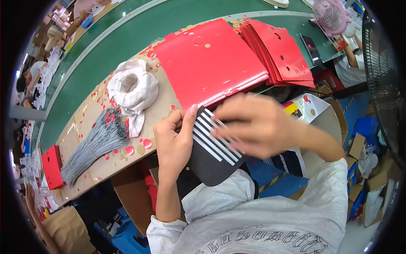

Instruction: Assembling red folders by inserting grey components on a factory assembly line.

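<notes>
My left hand (172,139) is closed on the edge of a flat black piece with rounded corners and several white stripes (215,163), its thumb lying along the upper left edge. Over the striped side is my right hand (253,125), smeared by motion, so I cannot tell whether its fingers grip anything. Just beyond both hands, a stack of glossy red sheets (207,59) lies on the cardboard-covered table (169,91).
More red sheets with holes (281,51) fan out at the far right. To the left lie a rolled white cloth (133,86), a bundle of grey ties (95,142) and scattered red discs (147,143). A green conveyor belt (139,36) runs behind. A black fan guard (382,76) stands right.
</notes>
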Available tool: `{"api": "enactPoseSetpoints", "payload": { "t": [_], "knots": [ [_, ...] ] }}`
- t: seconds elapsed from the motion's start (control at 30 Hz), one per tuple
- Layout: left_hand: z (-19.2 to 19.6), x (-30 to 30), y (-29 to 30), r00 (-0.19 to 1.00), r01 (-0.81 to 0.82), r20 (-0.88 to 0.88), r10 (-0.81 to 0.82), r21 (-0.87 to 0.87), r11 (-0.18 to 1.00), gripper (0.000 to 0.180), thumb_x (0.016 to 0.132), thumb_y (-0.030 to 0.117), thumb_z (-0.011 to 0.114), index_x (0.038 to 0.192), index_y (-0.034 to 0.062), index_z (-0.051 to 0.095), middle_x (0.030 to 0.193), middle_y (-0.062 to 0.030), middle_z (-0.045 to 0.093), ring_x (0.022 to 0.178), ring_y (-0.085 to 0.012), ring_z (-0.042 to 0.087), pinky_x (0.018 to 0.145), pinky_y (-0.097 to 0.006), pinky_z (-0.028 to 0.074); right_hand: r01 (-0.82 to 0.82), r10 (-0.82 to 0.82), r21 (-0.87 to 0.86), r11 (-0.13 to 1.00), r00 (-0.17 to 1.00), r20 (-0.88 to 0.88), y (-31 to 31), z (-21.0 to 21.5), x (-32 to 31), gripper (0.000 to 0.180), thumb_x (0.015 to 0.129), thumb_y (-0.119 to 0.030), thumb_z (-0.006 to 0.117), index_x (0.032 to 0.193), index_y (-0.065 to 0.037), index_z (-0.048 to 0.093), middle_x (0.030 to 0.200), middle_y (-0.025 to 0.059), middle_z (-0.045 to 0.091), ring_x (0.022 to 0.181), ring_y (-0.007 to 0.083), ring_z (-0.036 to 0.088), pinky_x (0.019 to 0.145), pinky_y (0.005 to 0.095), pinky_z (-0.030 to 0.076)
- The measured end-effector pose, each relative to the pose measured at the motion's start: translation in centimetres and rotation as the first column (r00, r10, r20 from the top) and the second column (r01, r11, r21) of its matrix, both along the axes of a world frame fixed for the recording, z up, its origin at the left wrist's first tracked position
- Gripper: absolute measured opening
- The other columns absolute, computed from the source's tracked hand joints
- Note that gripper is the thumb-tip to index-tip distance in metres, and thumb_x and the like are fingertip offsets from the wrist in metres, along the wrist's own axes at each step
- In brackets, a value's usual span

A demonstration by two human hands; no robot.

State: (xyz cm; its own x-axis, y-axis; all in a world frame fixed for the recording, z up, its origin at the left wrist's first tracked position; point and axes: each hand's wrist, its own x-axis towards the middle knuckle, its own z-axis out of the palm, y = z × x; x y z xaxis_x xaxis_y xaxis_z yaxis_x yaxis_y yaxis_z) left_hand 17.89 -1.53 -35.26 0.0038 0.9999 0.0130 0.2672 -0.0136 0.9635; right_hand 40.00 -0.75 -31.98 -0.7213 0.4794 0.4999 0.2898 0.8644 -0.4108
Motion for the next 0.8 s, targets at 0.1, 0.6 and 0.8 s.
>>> {"api": "enactPoseSetpoints", "payload": {
  "t": [0.1, 0.6, 0.8],
  "knots": [
    [0.5, -0.4, -0.2, 0.999, -0.012, 0.04, 0.014, -0.034, 0.999, 0.034, 0.097, 0.02, 0.063, 0.074, -0.0049, 0.063, 0.055, 0.0042, 0.044, 0.054, -0.0022, 0.035, 0.047, -0.026, 0.024, -0.034, 0.03, 0.152, 0.988, 0.999, 0.028, -2.4, -2.1, -1.5, 0.029, 0.071, -0.012, 0.071, 0.099, -0.005, 0.07, 0.108, 0.007, 0.064, 0.101, 0.0231, 0.062, 0.069, 0.0321, 0.049],
    [0.4, -1.1, -1.2, 0.933, -0.047, 0.359, 0.022, 0.063, 0.997, 0.031, 0.1, 0.019, 0.061, 0.077, -0.0014, 0.063, 0.064, 0.0095, 0.045, 0.059, 0.0013, 0.034, 0.048, -0.021, 0.022, -0.08, 0.029, -0.261, 0.962, 0.981, -0.192, -2.2, -3.3, -3.6, 0.018, 0.065, -0.003, 0.081, 0.08, -0.004, 0.07, 0.1, 0.0063, 0.063, 0.091, 0.0254, 0.057, 0.076, 0.0342, 0.051],
    [0.2, -2.3, -0.9, 0.904, -0.053, 0.424, 0.045, 0.009, 0.999, 0.032, 0.1, 0.022, 0.06, 0.076, 0.0011, 0.063, 0.064, 0.0103, 0.045, 0.058, 0.002, 0.035, 0.049, -0.02, 0.023, -0.029, -0.02, -0.211, 0.977, 0.973, -0.229, -3.0, -3.4, -4.2, 0.025, 0.068, -0.007, 0.084, 0.092, -0.009, 0.078, 0.099, 0.0059, 0.066, 0.088, 0.0215, 0.059, 0.067, 0.0303, 0.048]
  ]
}}
